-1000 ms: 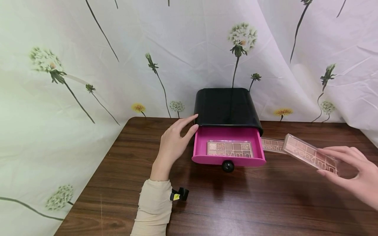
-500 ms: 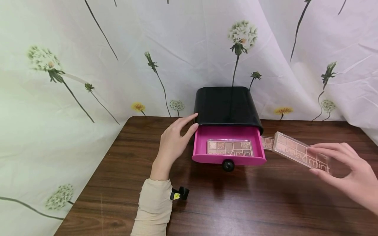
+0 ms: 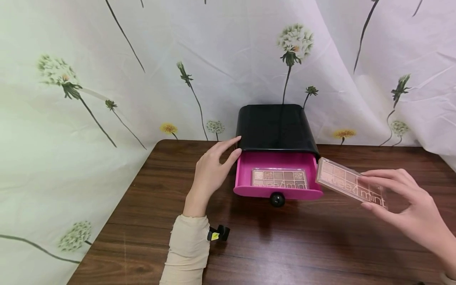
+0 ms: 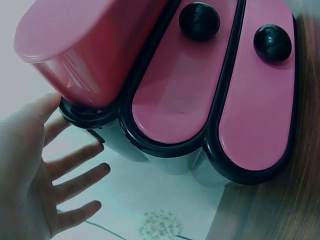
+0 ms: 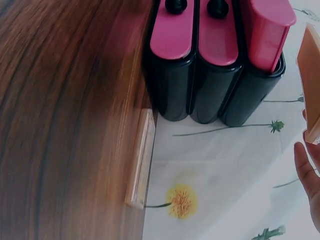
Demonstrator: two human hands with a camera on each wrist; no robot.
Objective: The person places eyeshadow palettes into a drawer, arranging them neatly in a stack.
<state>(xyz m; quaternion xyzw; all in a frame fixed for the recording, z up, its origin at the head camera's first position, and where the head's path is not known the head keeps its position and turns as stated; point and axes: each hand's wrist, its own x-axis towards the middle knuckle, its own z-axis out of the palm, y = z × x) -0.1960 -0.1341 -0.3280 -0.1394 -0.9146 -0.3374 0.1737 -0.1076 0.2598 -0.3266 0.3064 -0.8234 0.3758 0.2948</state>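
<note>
A black cabinet (image 3: 278, 126) with three pink drawers stands on the table, its top drawer (image 3: 276, 160) pulled out. Inside that drawer lies an eyeshadow palette (image 3: 279, 179). My left hand (image 3: 211, 168) touches the cabinet's upper left edge with thumb and index finger; in the left wrist view its other fingers (image 4: 80, 182) are spread and fairly straight. Between thumb and fingers, my right hand (image 3: 409, 196) pinches a second eyeshadow palette (image 3: 343, 178), tilted, its far end overlapping the drawer's right front corner in the head view.
Another flat clear case (image 5: 141, 162) lies on the table beside the cabinet, seen in the right wrist view. The two lower drawers (image 4: 180, 95) are closed, each with a black knob. A dandelion-print cloth (image 3: 228, 71) hangs behind the wooden table (image 3: 285, 245).
My right hand has carried the held palette leftward to the drawer's right side, now covering the case on the table in the head view. My left hand has stayed at the cabinet edge.
</note>
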